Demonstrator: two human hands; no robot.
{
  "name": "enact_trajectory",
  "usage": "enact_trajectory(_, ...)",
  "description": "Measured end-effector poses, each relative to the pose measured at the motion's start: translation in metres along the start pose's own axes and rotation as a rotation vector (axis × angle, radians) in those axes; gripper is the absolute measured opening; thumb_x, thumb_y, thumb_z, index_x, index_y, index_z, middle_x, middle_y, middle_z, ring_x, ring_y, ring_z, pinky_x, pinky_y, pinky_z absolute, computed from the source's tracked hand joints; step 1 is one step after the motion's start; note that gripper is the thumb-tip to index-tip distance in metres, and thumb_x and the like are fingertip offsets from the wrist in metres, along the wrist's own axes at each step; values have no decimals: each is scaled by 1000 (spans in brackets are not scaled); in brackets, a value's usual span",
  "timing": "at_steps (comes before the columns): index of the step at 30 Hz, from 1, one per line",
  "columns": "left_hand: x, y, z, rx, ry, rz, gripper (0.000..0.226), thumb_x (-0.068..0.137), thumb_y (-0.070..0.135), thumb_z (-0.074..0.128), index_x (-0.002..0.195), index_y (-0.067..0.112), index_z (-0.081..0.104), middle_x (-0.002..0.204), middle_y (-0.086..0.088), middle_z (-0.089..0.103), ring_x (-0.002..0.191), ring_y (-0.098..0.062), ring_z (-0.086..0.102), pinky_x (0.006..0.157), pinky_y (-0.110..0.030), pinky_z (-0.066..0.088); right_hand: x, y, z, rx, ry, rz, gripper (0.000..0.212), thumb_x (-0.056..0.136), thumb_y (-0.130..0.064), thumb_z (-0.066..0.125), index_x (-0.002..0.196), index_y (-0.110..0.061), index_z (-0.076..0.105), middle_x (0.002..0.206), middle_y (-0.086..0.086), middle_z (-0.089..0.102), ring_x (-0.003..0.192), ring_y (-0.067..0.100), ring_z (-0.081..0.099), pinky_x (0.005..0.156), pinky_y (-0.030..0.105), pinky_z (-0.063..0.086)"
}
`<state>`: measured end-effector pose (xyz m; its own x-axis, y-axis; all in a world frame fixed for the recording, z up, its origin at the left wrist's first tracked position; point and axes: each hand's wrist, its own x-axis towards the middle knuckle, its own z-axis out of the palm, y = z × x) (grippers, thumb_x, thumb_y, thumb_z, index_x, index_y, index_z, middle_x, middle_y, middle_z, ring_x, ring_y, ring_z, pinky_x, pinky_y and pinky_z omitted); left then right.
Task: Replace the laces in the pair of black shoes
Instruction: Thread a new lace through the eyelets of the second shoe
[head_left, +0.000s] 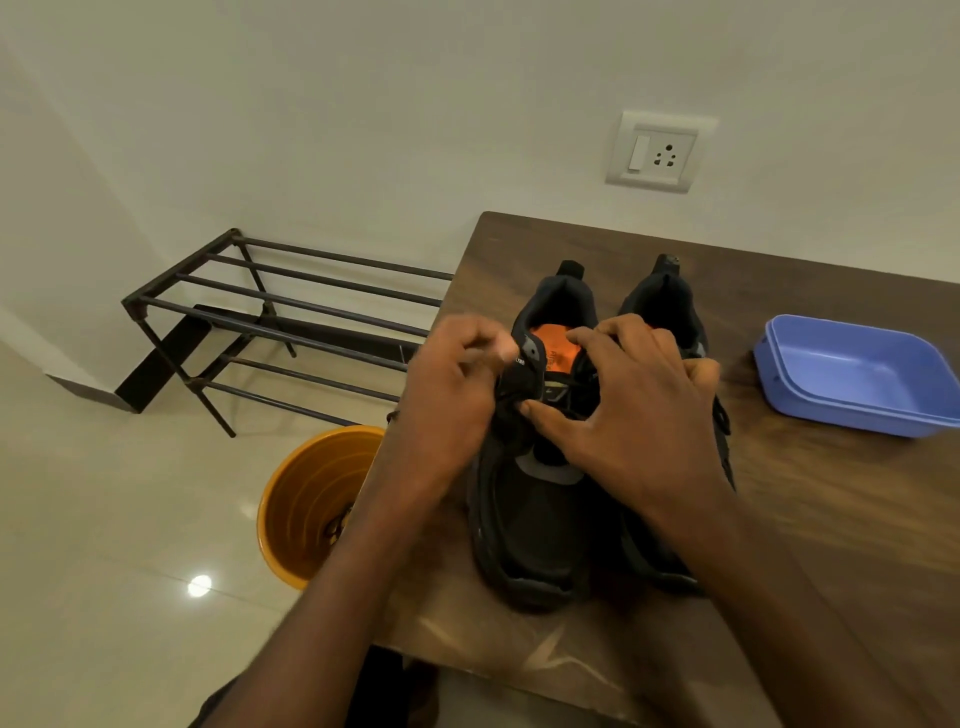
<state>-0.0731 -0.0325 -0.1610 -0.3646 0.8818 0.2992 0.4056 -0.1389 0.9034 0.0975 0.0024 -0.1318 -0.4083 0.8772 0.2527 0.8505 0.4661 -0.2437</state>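
Both hands together at left shoe (524, 499) on table (831, 519): left hand (447, 400) pinching lace (511, 402), right hand (623, 415) spread, steadying. Best pulled gently, one eyelet at a time.

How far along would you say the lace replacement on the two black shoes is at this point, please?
Early, it seems. Nothing looks finished: both hands, left hand and right hand, are working at the laces of the left shoe, the left one pinching a lace. The right shoe waits beside it. No new laces are visible, and the blue tub appears empty.
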Motion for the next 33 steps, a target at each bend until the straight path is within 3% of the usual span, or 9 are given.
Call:
enact_trajectory(3, 4, 12, -14, -695, 123, -131, 17, 112, 20, 40, 107, 16, 55, 93, -5, 68, 86, -24, 66, 65, -29, 51, 0, 1, -3, 23, -37, 12, 79, 80, -78, 63, 145, -37, 46, 128, -9, 45, 121, 15, 42, 90, 35, 17)
enact_trajectory(7, 1, -2, -11, -68, -3, -42, 19, 101, 31, 65, 116, 22, 59, 95, 5, 62, 84, -3, 60, 71, -18, 49, -1, -1, -3, 34, -27, 13, 78, 81, -75, 65, 145, -35, 47, 129, -8, 47, 121, 16, 45, 92, 35, 17)
enact_trajectory(11, -1, -7, 1, 331, -116, 63, 11, 94, 22, 72, 92, 31, 65, 108, 5, 59, 103, -11, 58, 85, -27, 53, -2, -2, -2, 37, -21, 13, 77, 81, -74, 66, 145, -36, 48, 128, -8, 48, 118, 15, 48, 91, 35, 17)
enact_trajectory(13, 1, -1, 0, 160, -39, -18, 13, 102, 19, 59, 94, 28, 63, 109, 3, 63, 104, -12, 62, 86, -29, 57, -1, -1, -2, 46, -30, 12, 78, 81, -75, 65, 146, -37, 47, 130, -9, 47, 120, 15, 47, 92, 34, 16)
enact_trajectory(17, 6, 7, -16, -596, 143, -274, 22, 114, 20, 34, 106, 17, 55, 87, -3, 68, 84, -21, 66, 62, -26, 48, -1, 0, -3, 61, -50, 15, 79, 81, -77, 63, 147, -37, 45, 132, -10, 46, 121, 14, 47, 93, 34, 15)
enact_trajectory(21, 3, -4, -8, -66, -52, -156, 10, 104, 25, 57, 113, 22, 61, 98, 6, 63, 87, -5, 62, 72, -21, 51, -2, -2, -3, 64, -40, 16, 78, 82, -75, 64, 146, -36, 47, 130, -9, 46, 118, 14, 49, 93, 34, 16)
enact_trajectory(25, 3, -12, 0, 251, -124, 63, 11, 93, 19, 74, 93, 26, 65, 99, 4, 62, 93, -12, 62, 83, -30, 56, -3, -3, -2, 59, -25, 15, 76, 82, -71, 67, 146, -34, 49, 129, -8, 48, 115, 15, 51, 92, 34, 17)
enact_trajectory(29, 5, -5, -4, 4, 76, -47, 13, 106, 14, 51, 100, 17, 63, 101, 2, 69, 99, -8, 65, 83, -21, 52, -2, -1, -5, 91, -44, 25, 77, 81, -73, 66, 146, -36, 47, 131, -10, 47, 120, 13, 49, 96, 34, 17)
enact_trajectory(33, 9, -3, -13, -404, 180, -243, 23, 113, 20, 36, 115, 8, 55, 108, -3, 78, 109, -19, 72, 80, -34, 52, -2, -2, -6, 75, -58, 26, 77, 83, -74, 64, 147, -37, 45, 134, -10, 45, 122, 14, 47, 95, 33, 16)
